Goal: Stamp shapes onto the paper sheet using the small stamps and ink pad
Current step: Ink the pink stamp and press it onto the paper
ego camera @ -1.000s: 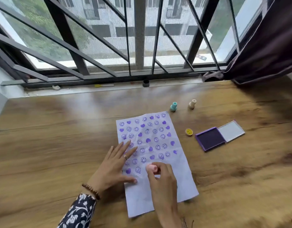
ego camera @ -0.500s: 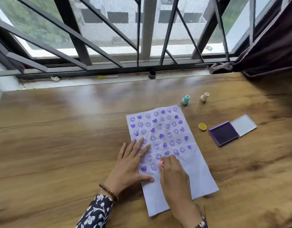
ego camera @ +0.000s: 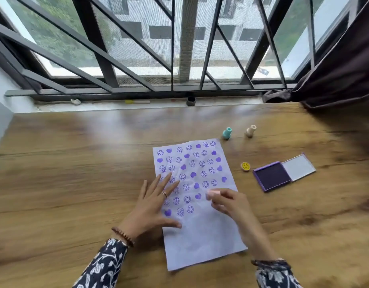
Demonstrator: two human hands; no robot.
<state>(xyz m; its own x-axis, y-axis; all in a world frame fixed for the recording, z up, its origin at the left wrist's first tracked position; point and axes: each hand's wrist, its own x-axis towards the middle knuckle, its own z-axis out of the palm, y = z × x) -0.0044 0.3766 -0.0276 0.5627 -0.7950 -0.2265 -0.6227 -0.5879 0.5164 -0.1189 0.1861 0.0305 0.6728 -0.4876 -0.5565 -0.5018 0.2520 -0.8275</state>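
Head view shows my right hand (ego camera: 231,201), grip clenched on the pink stamp (ego camera: 213,192), has shifted right along the paper sheet (ego camera: 202,235) toward the ink pad (ego camera: 271,179), probably for re-inking, while my left hand (ego camera: 152,206) lies flat, grasping nothing.

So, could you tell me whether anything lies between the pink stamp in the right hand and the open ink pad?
Nothing visible does. The right hand holds the pink stamp over the paper, and the ink pad lies open to the right on bare table. The yellow stamp sits left of the pad, just off the direct line.
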